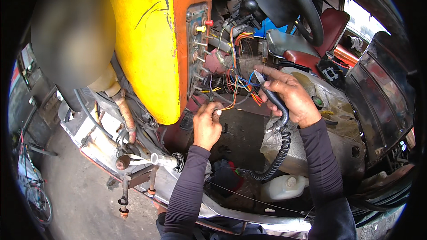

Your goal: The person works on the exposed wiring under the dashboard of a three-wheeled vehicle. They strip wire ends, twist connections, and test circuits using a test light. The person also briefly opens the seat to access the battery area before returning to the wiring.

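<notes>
My left hand (208,124) is closed, its thumb and fingers pinching thin orange wires (231,103) below the open dashboard. My right hand (291,95) grips a black-handled tool (278,101) with a pale, pointed metal tip (259,77). A black coiled cord (281,155) hangs below the handle, beside a small metal part. The tip is close to a blue wire (251,78), and my index finger reaches over it; whether they touch I cannot tell. Several loose coloured wires (242,82) spread between my hands.
A yellow panel (142,40) stands left of a panel of switches and studs (198,49). The steering wheel (307,6) and a red seat (331,31) are at the upper right. A white jug (284,188) lies near my right forearm. Pipes and a bracket (140,178) jut out at lower left.
</notes>
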Action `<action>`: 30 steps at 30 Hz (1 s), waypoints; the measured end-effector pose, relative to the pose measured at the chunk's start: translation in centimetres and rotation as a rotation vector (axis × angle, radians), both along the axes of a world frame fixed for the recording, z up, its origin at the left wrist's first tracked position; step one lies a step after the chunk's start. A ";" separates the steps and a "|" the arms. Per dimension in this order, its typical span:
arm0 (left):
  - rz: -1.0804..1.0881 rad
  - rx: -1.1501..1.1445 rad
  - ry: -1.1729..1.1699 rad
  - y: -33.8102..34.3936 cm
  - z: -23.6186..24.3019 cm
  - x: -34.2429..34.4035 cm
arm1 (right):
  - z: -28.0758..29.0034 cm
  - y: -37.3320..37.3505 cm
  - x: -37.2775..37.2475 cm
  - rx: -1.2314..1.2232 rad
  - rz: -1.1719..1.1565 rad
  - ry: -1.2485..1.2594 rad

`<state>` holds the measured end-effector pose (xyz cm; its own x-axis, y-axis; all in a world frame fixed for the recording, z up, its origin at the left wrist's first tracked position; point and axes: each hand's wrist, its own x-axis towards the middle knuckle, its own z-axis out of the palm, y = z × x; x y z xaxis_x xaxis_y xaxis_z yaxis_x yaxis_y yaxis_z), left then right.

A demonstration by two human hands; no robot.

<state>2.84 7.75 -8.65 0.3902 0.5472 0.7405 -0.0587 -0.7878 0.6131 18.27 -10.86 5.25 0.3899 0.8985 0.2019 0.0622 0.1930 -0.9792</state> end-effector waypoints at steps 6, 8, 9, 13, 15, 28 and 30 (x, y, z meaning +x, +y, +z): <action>-0.007 0.013 -0.014 0.3 -0.3 0.0 | -0.1 0.2 -0.4 0.000 -0.008 0.022; -0.005 0.001 0.000 0.3 -0.2 -0.1 | -0.1 0.3 -0.5 -0.001 -0.011 0.021; -0.001 0.004 0.002 0.3 -0.2 -0.1 | -0.1 0.2 -0.7 0.000 -0.009 0.024; -0.007 0.005 -0.010 0.0 0.0 0.0 | -0.2 0.0 -0.3 0.022 0.001 0.032; -0.002 -0.011 0.012 0.0 0.0 -0.2 | 0.1 0.0 -1.0 0.048 -0.092 -0.030; 0.010 0.020 -0.007 0.1 -0.1 0.1 | 11.4 6.1 -1.5 0.516 -0.998 -1.363; -0.006 -0.023 0.005 0.0 -0.1 0.0 | 11.5 6.4 -1.6 0.548 -0.965 -1.412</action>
